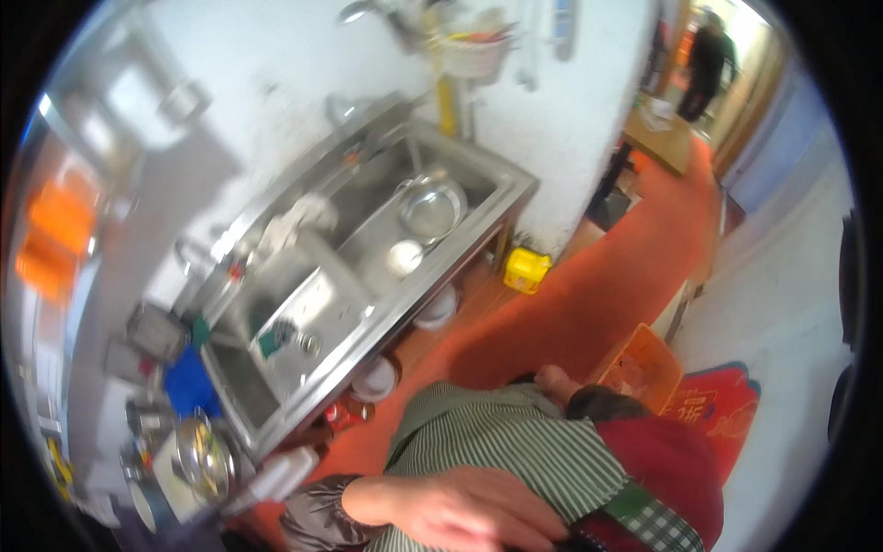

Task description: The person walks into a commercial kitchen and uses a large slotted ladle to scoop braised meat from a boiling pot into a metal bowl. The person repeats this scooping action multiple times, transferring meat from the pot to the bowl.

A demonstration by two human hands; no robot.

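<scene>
My left hand [451, 508] reaches in from the lower left over the front of my green-and-white striped apron [515, 437]. Its back faces up and its fingers stretch toward the lower edge, blurred; I make out nothing held. My right hand [555, 382] looks curled at the apron's far side, beside a small dark patch. Whatever it may hold is hidden. Close to it stands an orange basket [670, 354] with something pale inside. A red printed bag [727, 414] lies against the basket.
A steel double sink [372, 322] runs along the left wall, holding a metal basin [432, 210], a white bowl [405, 258] and a pale cloth [299, 221]. A yellow jug [527, 270] stands on the red floor. Another person [706, 69] is at the far doorway, past a wooden table [664, 138].
</scene>
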